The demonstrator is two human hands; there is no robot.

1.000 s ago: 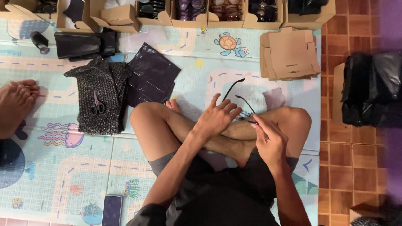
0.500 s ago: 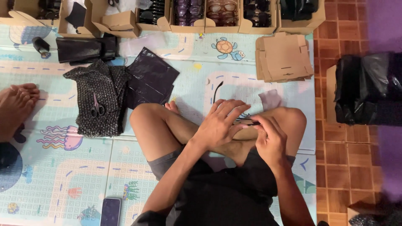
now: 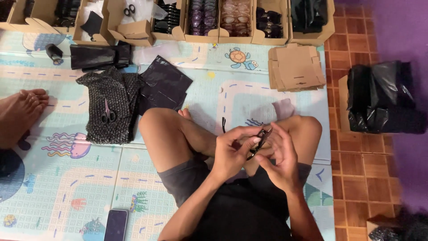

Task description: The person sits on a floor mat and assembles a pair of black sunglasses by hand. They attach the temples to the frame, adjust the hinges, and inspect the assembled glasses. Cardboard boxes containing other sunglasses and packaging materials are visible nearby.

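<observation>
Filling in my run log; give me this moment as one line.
left hand: grips dark glasses | right hand: pinches same glasses | posture: cross-legged on play mat | nearby: scissors on mesh fabric

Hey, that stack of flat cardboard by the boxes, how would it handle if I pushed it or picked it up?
The cardboard stack is probably light and fairly stiff, being flat sheets. The sheets lie loose and slightly fanned, so a push would likely slide the top ones off on the smooth mat. Lifted one-handed, it may splay.

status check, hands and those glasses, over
Left hand and right hand both gripping dark glasses over lap. Nothing between them. Scissors lie apart on mesh fabric.
</observation>
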